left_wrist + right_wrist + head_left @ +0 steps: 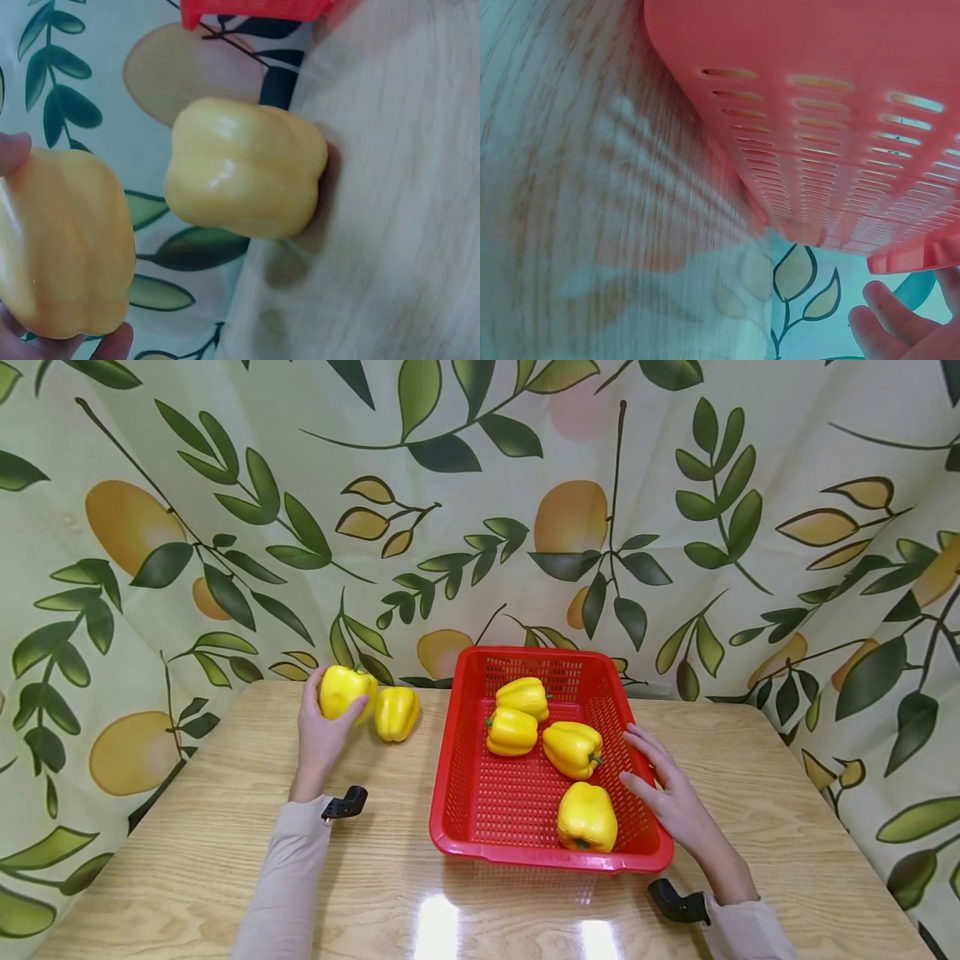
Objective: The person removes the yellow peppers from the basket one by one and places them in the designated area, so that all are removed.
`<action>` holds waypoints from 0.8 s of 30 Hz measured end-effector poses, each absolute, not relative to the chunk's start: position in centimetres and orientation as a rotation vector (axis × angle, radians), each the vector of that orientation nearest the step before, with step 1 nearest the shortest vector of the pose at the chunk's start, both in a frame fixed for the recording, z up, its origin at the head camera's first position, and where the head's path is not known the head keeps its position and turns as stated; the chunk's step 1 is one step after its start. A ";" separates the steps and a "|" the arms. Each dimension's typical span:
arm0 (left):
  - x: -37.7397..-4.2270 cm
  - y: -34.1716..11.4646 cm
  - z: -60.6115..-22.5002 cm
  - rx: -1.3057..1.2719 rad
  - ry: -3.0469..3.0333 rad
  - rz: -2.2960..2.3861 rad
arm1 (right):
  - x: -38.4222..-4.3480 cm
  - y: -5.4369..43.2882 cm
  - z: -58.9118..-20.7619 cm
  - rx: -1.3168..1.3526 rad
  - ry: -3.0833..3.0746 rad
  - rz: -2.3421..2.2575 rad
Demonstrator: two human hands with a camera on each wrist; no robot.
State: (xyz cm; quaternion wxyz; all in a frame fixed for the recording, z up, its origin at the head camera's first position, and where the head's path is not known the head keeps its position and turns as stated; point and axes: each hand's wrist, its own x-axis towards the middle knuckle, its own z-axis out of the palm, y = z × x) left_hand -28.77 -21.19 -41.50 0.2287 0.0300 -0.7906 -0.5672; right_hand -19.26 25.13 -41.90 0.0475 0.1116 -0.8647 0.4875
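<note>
My left hand (321,739) holds a yellow bell pepper (345,691) between thumb and fingers, at the back left of the table. In the left wrist view, fingers wrap the edges of this pepper (71,244). A second yellow bell pepper (397,713) lies on the table just to its right. My right hand (678,797) is at the right rim of a red plastic basket (442,777), its fingers loosely extended and thumb overlapping the rim. In the right wrist view, fingertips (885,307) show outside the basket's slotted wall (817,150).
Inside the basket lie several yellow bell peppers (573,749), one of them (587,817) near the front right corner. The wooden table (187,827) runs back to a curtain (480,485) printed with leaves and fruit. Both wrists wear black devices (345,803).
</note>
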 end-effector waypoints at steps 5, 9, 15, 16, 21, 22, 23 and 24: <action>-28.9 -21.6 -42.0 0.092 -2.185 -1.525 | -19.3 25.1 -41.9 0.337 -2.634 1.497; -29.2 -21.8 -42.3 0.125 -2.197 -1.528 | -19.3 25.1 -41.8 0.324 -2.639 1.508; -29.8 -22.4 -42.8 0.160 -2.239 -1.502 | -19.3 25.1 -41.9 0.328 -2.637 1.516; -29.9 -22.5 -42.9 0.164 -2.245 -1.499 | -19.3 25.1 -41.9 0.330 -2.636 1.516; -30.3 -22.9 -43.3 0.198 -2.288 -1.509 | -19.3 25.1 -42.0 0.333 -2.638 1.494; -30.4 -23.0 -43.3 0.206 -2.300 -1.512 | -19.3 25.1 -42.0 0.331 -2.638 1.491; -30.4 -23.0 -43.4 0.215 -2.313 -1.512 | -19.3 25.1 -41.9 0.331 -2.638 1.490; -30.5 -23.1 -43.4 0.221 -2.325 -1.511 | -19.3 25.1 -41.9 0.331 -2.637 1.491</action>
